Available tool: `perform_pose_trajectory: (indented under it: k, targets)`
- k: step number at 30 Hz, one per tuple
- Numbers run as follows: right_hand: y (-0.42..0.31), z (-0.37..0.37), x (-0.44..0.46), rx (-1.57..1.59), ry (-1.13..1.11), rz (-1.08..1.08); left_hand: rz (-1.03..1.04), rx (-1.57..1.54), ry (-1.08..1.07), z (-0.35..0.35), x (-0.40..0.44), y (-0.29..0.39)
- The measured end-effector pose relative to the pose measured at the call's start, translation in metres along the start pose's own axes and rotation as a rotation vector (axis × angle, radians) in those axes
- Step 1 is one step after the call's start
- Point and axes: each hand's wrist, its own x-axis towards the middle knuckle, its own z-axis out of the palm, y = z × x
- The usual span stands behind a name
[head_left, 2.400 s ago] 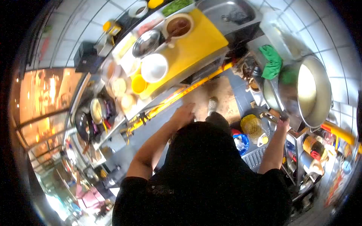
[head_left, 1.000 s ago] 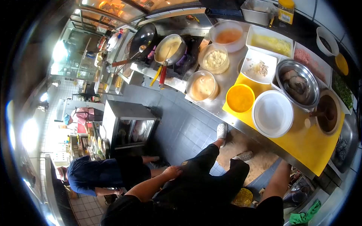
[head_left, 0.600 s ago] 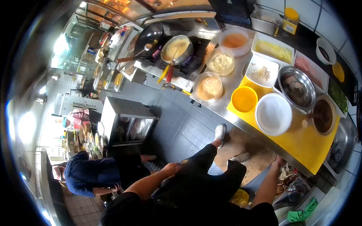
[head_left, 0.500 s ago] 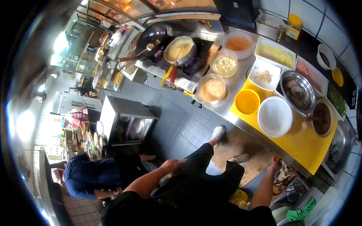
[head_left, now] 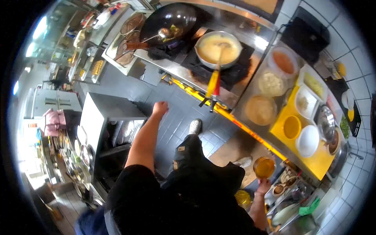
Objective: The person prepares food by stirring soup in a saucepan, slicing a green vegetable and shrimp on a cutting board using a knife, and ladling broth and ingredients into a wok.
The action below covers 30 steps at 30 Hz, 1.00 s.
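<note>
My right hand (head_left: 263,186) grips a round cup of amber liquid (head_left: 264,167) at its near side, low by the counter's front edge. My left hand (head_left: 160,107) is out over the floor with the fingers curled in, and nothing shows in it. On the stove, a pan of pale yellow liquid (head_left: 211,47) has a yellow handle and a red handle pointing towards me. Left of it sits a black wok (head_left: 184,17) with a ladle (head_left: 163,33) and some food inside.
Tubs and a yellow cup (head_left: 291,127) stand on the yellow board (head_left: 309,160). A yellow pipe (head_left: 239,124) runs along the stove front. On the left is a steel cabinet (head_left: 111,105). A clear yellow bottle (head_left: 243,199) stands low beside my leg.
My right hand, earlier at the counter's edge, now holds up the cup of amber liquid. My left hand has reached forward from my lap. The view has turned towards the stove.
</note>
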Motion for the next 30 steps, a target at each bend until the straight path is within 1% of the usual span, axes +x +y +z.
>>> perform_pose_trajectory:
  k: [1,2,3,5,7,8,9,10,11,12,13,14,15,17,18,21,22,25,28,30]
  targets:
    - [-0.026,0.028,-0.035,0.086,0.012,0.044,-0.116,-0.264,0.013,0.003,0.035,0.009]
    - [-0.077,0.074,-0.08,0.128,0.125,0.081,-0.155,-0.425,-0.042,-0.003,0.079,0.008]
    - [-0.067,0.079,-0.085,-0.038,0.035,0.078,-0.205,-0.583,-0.095,-0.003,0.115,0.003]
    - [-0.105,0.14,-0.132,-0.078,0.094,0.111,-0.184,-0.693,-0.065,-0.012,0.14,0.036]
    - [-0.07,0.159,-0.141,-0.211,0.018,0.052,-0.278,-0.809,-0.065,-0.02,0.176,0.046]
    - [-0.081,0.185,-0.156,-0.312,0.087,0.019,-0.328,-0.915,-0.026,-0.021,0.205,0.036]
    - [-0.089,0.207,-0.166,0.042,-0.015,0.145,-0.384,-1.013,0.02,-0.021,0.232,0.023]
    - [-0.057,0.206,-0.163,-0.236,0.037,0.071,-0.409,-1.016,0.043,-0.024,0.245,0.023]
    - [-0.06,0.222,-0.17,-0.142,-0.006,0.112,-0.429,-1.025,0.074,-0.026,0.253,0.027]
    - [-0.056,0.231,-0.175,-0.306,0.033,0.061,-0.394,-1.04,0.064,-0.026,0.255,0.031]
    - [-0.065,0.252,-0.184,-0.09,0.058,0.069,-0.352,-1.065,0.063,-0.029,0.257,0.031]
    - [-0.079,0.265,-0.192,-0.05,0.044,0.14,-0.34,-1.124,-0.079,-0.035,0.268,0.022]
    - [-0.084,0.274,-0.195,-0.006,0.025,0.204,-0.336,-1.141,-0.097,-0.035,0.281,0.014]
    - [-0.067,0.281,-0.194,-0.088,0.006,0.167,-0.319,-1.197,-0.125,-0.038,0.304,0.002]
    - [-0.058,0.282,-0.194,-0.129,-0.005,0.148,-0.269,-1.189,-0.217,-0.043,0.297,-0.001]
    - [-0.051,0.281,-0.195,-0.339,-0.103,0.038,-0.168,-1.164,-0.232,-0.044,0.298,-0.008]
    - [-0.062,0.286,-0.198,-0.341,-0.099,0.099,-0.128,-1.062,-0.12,-0.041,0.292,-0.005]
    - [-0.057,0.287,-0.201,-0.387,-0.069,0.076,-0.003,-0.975,-0.146,-0.04,0.281,0.005]
    - [-0.066,0.287,-0.204,-0.447,-0.082,0.143,0.01,-0.886,0.024,-0.032,0.261,0.02]
    - [-0.054,0.285,-0.205,-0.35,-0.068,0.101,0.036,-0.885,0.093,-0.028,0.256,0.025]
